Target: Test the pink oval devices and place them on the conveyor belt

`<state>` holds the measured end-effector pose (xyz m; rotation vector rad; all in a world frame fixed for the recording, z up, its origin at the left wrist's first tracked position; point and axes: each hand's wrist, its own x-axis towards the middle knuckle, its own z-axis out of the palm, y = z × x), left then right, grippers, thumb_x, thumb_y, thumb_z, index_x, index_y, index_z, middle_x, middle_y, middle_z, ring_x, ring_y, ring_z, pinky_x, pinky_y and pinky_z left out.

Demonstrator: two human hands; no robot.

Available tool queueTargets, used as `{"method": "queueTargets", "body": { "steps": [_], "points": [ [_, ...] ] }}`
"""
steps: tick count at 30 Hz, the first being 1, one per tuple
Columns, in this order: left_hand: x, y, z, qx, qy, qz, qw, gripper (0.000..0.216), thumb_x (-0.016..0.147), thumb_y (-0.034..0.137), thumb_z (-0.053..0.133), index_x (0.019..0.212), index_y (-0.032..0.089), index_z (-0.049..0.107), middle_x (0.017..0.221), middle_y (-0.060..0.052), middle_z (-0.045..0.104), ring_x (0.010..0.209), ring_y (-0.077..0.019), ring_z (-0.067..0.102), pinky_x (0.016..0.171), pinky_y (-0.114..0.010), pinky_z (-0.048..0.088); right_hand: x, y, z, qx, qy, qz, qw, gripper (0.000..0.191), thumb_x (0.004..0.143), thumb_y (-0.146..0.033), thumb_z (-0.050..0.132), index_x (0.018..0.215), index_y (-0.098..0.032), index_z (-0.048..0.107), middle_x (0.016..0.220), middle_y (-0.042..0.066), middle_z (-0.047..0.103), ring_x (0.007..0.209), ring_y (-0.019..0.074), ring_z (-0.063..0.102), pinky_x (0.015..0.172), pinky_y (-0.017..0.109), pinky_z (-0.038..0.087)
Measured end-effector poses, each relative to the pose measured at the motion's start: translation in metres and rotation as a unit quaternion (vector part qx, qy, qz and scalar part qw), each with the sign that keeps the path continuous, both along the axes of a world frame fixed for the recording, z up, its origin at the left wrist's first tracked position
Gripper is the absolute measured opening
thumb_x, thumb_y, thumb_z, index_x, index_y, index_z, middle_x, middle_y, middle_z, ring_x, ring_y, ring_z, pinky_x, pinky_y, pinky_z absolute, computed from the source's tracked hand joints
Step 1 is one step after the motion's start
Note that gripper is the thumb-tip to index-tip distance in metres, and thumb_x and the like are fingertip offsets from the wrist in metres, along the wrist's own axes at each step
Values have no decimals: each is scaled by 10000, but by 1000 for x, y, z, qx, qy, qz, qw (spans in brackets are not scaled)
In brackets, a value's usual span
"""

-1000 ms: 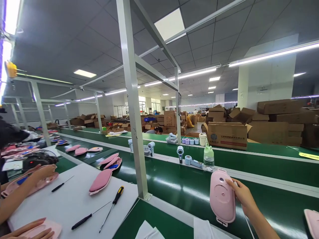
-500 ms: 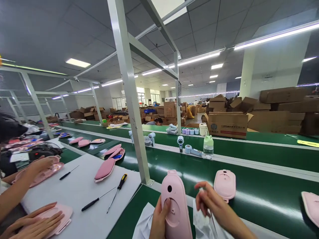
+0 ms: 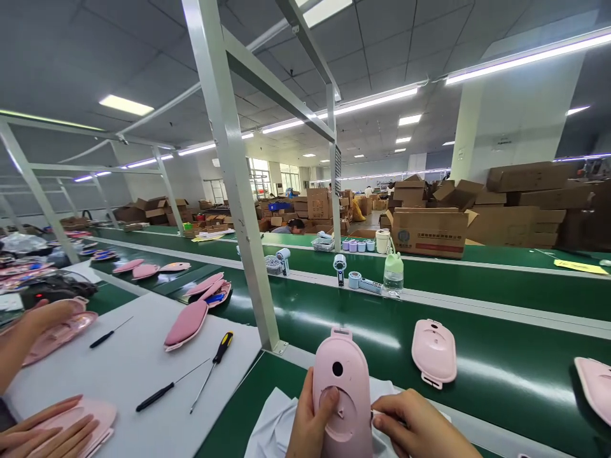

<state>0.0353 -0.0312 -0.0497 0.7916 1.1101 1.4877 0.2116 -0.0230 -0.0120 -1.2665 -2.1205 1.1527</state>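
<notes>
Both hands meet at the bottom middle of the view, on an upright pink shell (image 3: 342,394) with a round dark hole near its top. The left hand (image 3: 309,426) wraps the shell's left edge from behind, fingers curled closed around it and the thumb pressed flat on the circular recess in its face. The right hand (image 3: 411,427) comes in from the right with its fingers bent and drawn together, fingertips touching the shell's lower right edge (whether they pinch something small there cannot be told). Under both hands lies a white cloth (image 3: 273,425) on the green conveyor belt (image 3: 501,375).

Just beyond the right hand, a second pink shell (image 3: 434,352) lies flat on the belt, apart from the held one, and a third pink piece (image 3: 595,387) shows at the right edge.

To the left, past a slanted metal post (image 3: 233,191), a white work surface (image 3: 128,375) carries a yellow-handled screwdriver (image 3: 212,367), a black-handled screwdriver (image 3: 165,393) and a pink cover (image 3: 186,323). A co-worker's hands (image 3: 42,432) rest flat on another pink part at the lower left corner. Farther back stand a green-capped bottle (image 3: 393,273) on the belt rail and stacked cardboard boxes (image 3: 429,232).
</notes>
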Motion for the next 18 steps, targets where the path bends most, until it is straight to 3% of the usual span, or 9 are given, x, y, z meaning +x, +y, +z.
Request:
{"method": "queueTargets", "body": {
  "steps": [4, 8, 12, 18],
  "points": [
    [-3, -3, -2, 30, 46, -24, 998, 382, 688, 432, 737, 1012, 246, 652, 880, -1, 728, 894, -273, 644, 774, -335, 481, 4, -1, -1, -8, 19, 23, 1000, 241, 871, -253, 471, 858, -174, 699, 574, 0, 627, 559, 165, 610, 661, 238, 455],
    [-4, -4, -4, 44, 72, -60, 995, 639, 616, 492, 761, 1134, 181, 554, 986, -65, 693, 940, -288, 623, 812, -344, 497, 8, 4, -8, -40, 52, 13, 998, 350, 854, -287, 459, 1103, -163, 670, 546, 0, 635, 455, 153, 558, 505, 224, 454],
    [-10, -5, -4, 29, 90, -92, 991, 747, 619, 521, 743, 1200, 132, 478, 1057, -121, 662, 978, -304, 611, 833, -355, 492, 9, 9, -13, -61, 62, 30, 996, 318, 845, -301, 502, 1022, -144, 714, 629, 52, 719, 570, 195, 662, 584, 255, 506],
    [-9, 0, -1, 4, 113, -99, 989, 710, 675, 545, 698, 1215, 147, 463, 1078, -108, 659, 985, -280, 613, 831, -325, 508, 4, 5, -6, -41, 19, 25, 999, 265, 880, -247, 495, 958, -125, 717, 742, 104, 791, 752, 240, 726, 710, 279, 493]
  ]
}}
